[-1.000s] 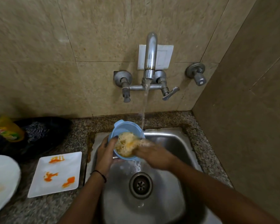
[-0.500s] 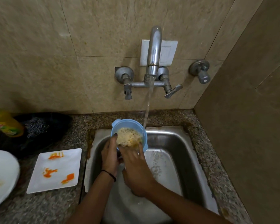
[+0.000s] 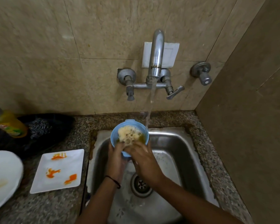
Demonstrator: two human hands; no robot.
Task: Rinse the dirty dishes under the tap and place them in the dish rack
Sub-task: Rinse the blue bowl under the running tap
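Observation:
A light blue bowl (image 3: pixel 120 128) full of yellowish foam is held over the steel sink (image 3: pixel 176 143), with the tap's stream falling just past its right rim. My left hand (image 3: pixel 116 156) grips the bowl's near left side from below. My right hand (image 3: pixel 142 159) rests on the near rim, its fingertips reaching into the foam; what they hold, if anything, is hidden. The chrome wall tap (image 3: pixel 157 52) is running. A square white plate (image 3: pixel 59 169) with orange smears lies on the counter left of the sink. A round white plate (image 3: pixel 3 177), also smeared, is at the far left.
A yellow dish-soap bottle (image 3: pixel 8 123) and a dark scrubber on a black cloth (image 3: pixel 44 126) sit at the back left of the granite counter (image 3: pixel 39 206). The sink drain (image 3: pixel 141 185) shows below my hands. A brown wall (image 3: pixel 249 126) closes the right side. No dish rack is in view.
My right hand swung from the bowl's right side to its near rim and now works in the foam. The bowl stays beside the stream, and the foam has risen higher.

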